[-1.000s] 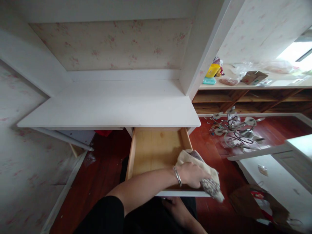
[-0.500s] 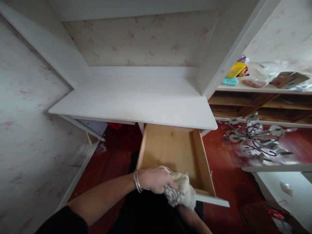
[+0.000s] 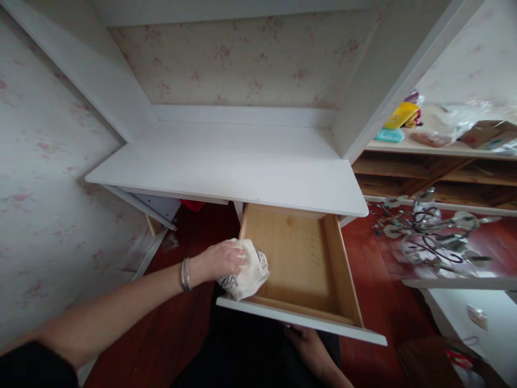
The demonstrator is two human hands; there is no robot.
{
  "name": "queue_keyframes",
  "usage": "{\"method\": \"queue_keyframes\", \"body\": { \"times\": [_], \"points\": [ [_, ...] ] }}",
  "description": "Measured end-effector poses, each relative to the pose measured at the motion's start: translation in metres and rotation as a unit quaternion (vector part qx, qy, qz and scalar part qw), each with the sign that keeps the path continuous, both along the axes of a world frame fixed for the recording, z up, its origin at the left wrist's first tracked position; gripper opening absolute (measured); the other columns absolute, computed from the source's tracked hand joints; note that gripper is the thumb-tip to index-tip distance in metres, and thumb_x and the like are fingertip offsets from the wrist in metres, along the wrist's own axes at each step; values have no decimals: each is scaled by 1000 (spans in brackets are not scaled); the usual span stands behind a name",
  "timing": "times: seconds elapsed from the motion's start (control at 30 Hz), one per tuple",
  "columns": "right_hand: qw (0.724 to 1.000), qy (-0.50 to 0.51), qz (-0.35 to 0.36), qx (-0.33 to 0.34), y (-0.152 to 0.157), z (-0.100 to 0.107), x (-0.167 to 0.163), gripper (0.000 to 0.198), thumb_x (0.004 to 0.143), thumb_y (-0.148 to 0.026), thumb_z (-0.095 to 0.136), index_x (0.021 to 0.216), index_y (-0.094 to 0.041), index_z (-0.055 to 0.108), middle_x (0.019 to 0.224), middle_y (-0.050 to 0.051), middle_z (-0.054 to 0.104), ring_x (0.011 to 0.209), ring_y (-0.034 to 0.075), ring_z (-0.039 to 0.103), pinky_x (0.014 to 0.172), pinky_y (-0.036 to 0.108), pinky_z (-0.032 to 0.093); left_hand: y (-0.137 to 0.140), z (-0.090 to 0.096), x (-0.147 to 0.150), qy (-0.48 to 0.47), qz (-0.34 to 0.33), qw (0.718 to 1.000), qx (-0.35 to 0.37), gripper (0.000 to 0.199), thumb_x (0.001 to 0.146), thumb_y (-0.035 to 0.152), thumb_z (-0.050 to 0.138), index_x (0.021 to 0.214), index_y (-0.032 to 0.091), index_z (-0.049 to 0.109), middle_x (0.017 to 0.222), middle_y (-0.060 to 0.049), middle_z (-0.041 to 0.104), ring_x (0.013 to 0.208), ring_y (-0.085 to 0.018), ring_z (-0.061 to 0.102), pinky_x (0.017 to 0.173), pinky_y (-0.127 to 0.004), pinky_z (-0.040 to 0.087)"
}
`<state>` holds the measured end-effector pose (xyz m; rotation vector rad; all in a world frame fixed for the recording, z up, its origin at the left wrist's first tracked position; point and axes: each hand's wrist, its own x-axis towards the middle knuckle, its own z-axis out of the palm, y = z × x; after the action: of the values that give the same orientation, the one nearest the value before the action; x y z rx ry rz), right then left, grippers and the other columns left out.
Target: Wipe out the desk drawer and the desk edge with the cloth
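A cream cloth (image 3: pixel 247 272) with grey patterned patches is bunched in my left hand (image 3: pixel 224 261), which wears a silver bangle at the wrist. The cloth lies over the left side wall of a pulled-out wooden drawer (image 3: pixel 299 258), close to its front corner. Bare wood shows across the drawer's bottom. My right hand (image 3: pixel 309 345) is low, just under the white drawer front (image 3: pixel 307 320), close against it. Its fingertips are partly hidden in shadow, so I cannot tell whether they grip anything there.
The white desk (image 3: pixel 242 161) stands over the drawer, its shelf frame rising behind. On the right, a chandelier (image 3: pixel 440 231) lies on the red floor before a low wooden shelf unit (image 3: pixel 404 167). A white panel (image 3: pixel 464 318) is at lower right.
My left hand has carried the cloth left and away from me, from the drawer's front edge to its left wall. My right hand is now apart from the cloth, below the drawer front.
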<state>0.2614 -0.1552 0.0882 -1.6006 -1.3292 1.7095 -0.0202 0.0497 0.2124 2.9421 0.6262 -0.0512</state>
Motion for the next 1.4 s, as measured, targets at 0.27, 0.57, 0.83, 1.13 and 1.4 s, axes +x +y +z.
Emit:
{"method": "queue_keyframes", "body": {
  "times": [0.27, 0.57, 0.83, 1.13, 1.4],
  "points": [
    [1000, -8, -5, 15, 0, 11, -3, 43, 90, -50, 53, 119, -23, 70, 122, 5, 69, 122, 29, 55, 110, 42, 32, 115, -27, 18, -6, 2, 994, 107, 27, 94, 12, 46, 103, 21, 70, 131, -5, 62, 127, -19, 50, 109, -40, 34],
    [1000, -8, 21, 22, 6, 17, -2, 47, 87, -55, 57, 116, -22, 72, 118, 6, 70, 116, 30, 59, 106, 42, 37, 58, -14, 14, -34, 54, 997, 52, 42, 90, 3, 43, 119, 23, 65, 137, -5, 58, 130, -14, 48, 109, -32, 37],
    [999, -12, 13, 44, 21, 6, -2, 49, 90, -59, 50, 103, -19, 76, 106, 7, 74, 110, 30, 62, 102, 44, 40, -45, 52, -31, -59, 191, 972, 122, 57, 73, -4, 42, 120, 22, 63, 132, -3, 61, 125, -17, 54, 110, -32, 40],
    [996, -7, -44, 80, 64, 6, -2, 54, 81, -67, 55, 83, -18, 78, 92, 8, 75, 98, 31, 64, 97, 46, 44, -83, 25, -2, -100, 337, 922, 159, 47, 79, 12, 53, 125, 18, 58, 114, -10, 69, 94, -25, 66, 84, -39, 52],
    [995, -6, -56, 88, 69, 5, -2, 52, 84, -62, 52, 82, -16, 76, 86, 7, 74, 90, 29, 64, 90, 43, 48, -97, -21, 80, -144, 327, 932, 65, 46, 85, 5, 44, 126, 19, 58, 124, -8, 63, 132, -29, 45, 114, -53, 29]
  ]
}}
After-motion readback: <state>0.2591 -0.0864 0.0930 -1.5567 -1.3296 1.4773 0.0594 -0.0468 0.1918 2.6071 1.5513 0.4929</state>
